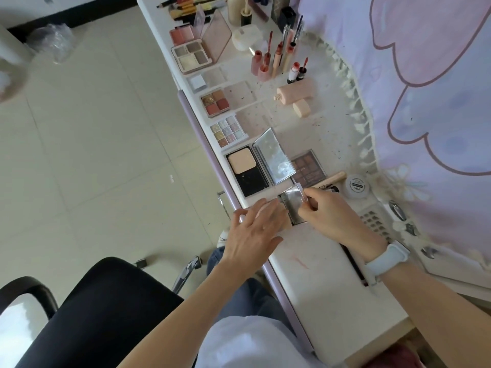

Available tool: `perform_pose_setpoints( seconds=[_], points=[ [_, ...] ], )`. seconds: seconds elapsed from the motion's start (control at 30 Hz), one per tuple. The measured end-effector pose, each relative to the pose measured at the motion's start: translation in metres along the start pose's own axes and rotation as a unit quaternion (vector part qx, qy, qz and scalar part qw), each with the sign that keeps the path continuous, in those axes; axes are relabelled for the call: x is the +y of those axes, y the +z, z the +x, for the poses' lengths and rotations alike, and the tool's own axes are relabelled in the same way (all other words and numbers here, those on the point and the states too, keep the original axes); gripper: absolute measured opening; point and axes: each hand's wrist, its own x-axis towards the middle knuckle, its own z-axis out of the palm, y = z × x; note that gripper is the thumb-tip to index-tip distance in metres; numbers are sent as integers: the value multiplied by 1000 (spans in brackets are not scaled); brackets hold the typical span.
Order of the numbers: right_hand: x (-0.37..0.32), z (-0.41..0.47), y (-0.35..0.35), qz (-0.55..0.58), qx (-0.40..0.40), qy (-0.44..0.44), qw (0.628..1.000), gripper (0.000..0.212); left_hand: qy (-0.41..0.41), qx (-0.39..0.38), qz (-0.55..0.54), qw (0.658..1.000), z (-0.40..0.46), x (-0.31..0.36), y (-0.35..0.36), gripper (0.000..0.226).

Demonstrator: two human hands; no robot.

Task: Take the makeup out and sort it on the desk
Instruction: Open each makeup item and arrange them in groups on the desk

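A small mirrored compact (291,205) lies open at the near end of the white desk (326,282). My left hand (255,232) lies flat over its base with straight fingers. My right hand (334,216) pinches the raised mirrored lid at its upper edge. Behind it a row of open makeup runs along the desk edge: a black powder compact (249,171), a small glitter palette (228,131), a red-brown quad (215,102) and a grey quad palette (192,55). Lip glosses (273,58) stand further back.
A brown palette (308,167), a white jar (357,185) and a tray of false nails (374,221) sit to the right. A dark pencil (356,266) lies under my right wrist. Brushes (186,7) lie at the far end. A black chair (93,314) is beside me.
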Motion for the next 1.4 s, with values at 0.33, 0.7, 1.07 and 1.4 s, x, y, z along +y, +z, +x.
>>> perform_pose_setpoints(
  seconds=[0.33,0.7,1.07,1.4],
  points=[
    [5,7,0,13,-13,-6,1000,28,-19,-24,66,997,2,-3,5,42],
    [20,33,-14,0,161,-4,987,24,-31,-34,56,997,9,-6,6,46],
    [28,78,-2,-236,22,18,971,84,-41,-17,42,998,10,-5,5,45],
    [21,70,-36,124,125,47,983,66,-51,-20,22,998,12,-8,6,52]
  ],
)
